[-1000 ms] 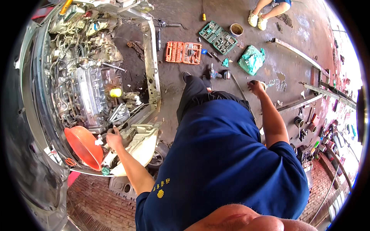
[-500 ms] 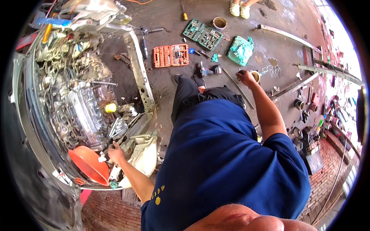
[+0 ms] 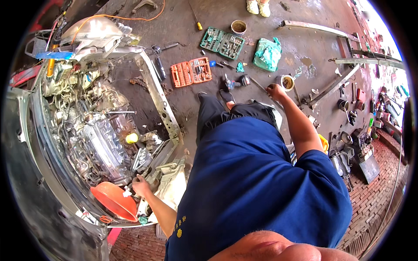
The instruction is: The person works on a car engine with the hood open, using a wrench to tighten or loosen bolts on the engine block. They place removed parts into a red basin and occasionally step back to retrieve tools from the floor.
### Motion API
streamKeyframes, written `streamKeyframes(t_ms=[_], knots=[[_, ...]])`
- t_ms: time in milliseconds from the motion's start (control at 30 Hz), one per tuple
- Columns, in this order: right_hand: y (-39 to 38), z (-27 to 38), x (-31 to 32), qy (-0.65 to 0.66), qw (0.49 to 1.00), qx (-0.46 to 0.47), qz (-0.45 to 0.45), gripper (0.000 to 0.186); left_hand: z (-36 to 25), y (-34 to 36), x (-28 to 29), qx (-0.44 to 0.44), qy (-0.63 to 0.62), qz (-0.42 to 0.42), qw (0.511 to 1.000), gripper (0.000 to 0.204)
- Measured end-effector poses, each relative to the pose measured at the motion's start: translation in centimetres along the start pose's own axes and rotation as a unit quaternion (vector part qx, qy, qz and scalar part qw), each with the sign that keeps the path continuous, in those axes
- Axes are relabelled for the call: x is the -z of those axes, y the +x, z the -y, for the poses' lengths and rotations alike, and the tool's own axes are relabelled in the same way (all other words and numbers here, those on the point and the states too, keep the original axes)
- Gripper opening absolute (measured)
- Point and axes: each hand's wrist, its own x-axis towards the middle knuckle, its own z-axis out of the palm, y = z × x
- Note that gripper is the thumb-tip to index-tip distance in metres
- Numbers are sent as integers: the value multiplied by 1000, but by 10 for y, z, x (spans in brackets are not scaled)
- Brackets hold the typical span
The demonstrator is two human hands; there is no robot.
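Note:
My left hand (image 3: 140,186) rests on the front frame (image 3: 162,170) of an open engine bay, fingers curled over the metal, right beside an orange funnel (image 3: 114,200). The engine (image 3: 98,148), with a yellow cap (image 3: 131,138), lies just beyond it. My right hand (image 3: 276,91) is stretched out low over the floor, next to a small round tin (image 3: 287,82). A thin metal rod (image 3: 257,83) lies on the floor and runs up to this hand. Whether the hand grips it is unclear. My blue shirt fills the lower middle.
On the concrete floor lie an open orange socket case (image 3: 190,71), an open green tool case (image 3: 222,42), a green rag (image 3: 267,53), a cordless tool (image 3: 230,82) and long metal bars (image 3: 331,89). Another person's shoes (image 3: 257,6) show at the top. Parts and cans crowd the right side.
My head has swung, so the car and floor tools slid in the picture. My right hand has reached further toward the small round tin. My left hand has stayed by the funnel.

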Motion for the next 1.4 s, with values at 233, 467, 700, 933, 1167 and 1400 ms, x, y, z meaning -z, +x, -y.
streamKeyframes(t_ms=[233,467,700,933,1167,1400], knots=[[2,-10,3,52,999,-2,-14,37,-2,1,-1,-17,-13,3,1000,48],[-5,15,18,35,999,3,-4,38,-3,-2,1,1,7,5,1000,46],[9,22,20,20,1000,22,-3,40,-3,3,1,12,-9,1,1000,40],[23,23,19,-2,999,50,8,41,-7,1,4,17,3,-2,1000,44],[9,38,13,9,999,32,13,40,-3,3,-1,24,20,16,999,45],[0,34,9,26,1000,13,5,36,0,5,-2,28,30,20,999,45]])
